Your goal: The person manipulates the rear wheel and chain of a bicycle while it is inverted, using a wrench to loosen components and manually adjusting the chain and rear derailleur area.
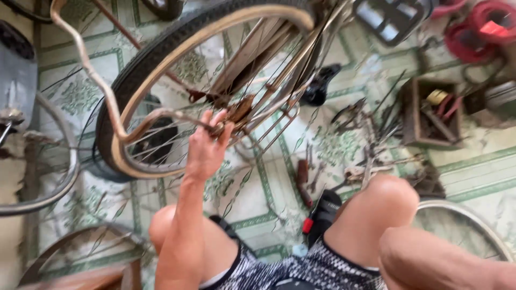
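The left hand [207, 145] is closed on the hub area of the upturned bicycle wheel [177, 80], steadying it near the axle; the right hand is out of view; tools [306, 180] are scattered on the tiled floor [473, 161] within reach

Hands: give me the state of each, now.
Left hand: fingers closed around a rusty part at the bicycle wheel's hub.
Right hand: out of view; only the forearm shows.
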